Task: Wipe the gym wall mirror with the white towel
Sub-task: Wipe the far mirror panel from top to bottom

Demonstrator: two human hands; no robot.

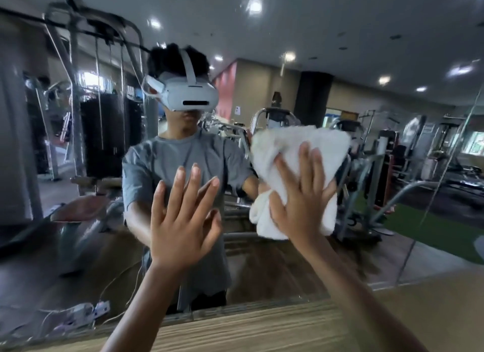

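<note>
The gym wall mirror (pixel 366 63) fills nearly the whole view and reflects the room and a person in a grey T-shirt with a headset. My right hand (pixel 301 194) lies flat with spread, straight fingers on a bunched white towel (pixel 301 144), pressing it against the glass right of centre. My left hand (pixel 183 220) is flat on the bare mirror to the left of the towel, fingers straight and spread. The lower part of the towel hangs in folds beside my right palm.
A wooden ledge (pixel 262 330) runs along the bottom edge below the mirror. The reflection shows weight machines (pixel 104 131), a green mat (pixel 429 228) and ceiling lights. A white power strip with cables (pixel 81 315) appears at lower left.
</note>
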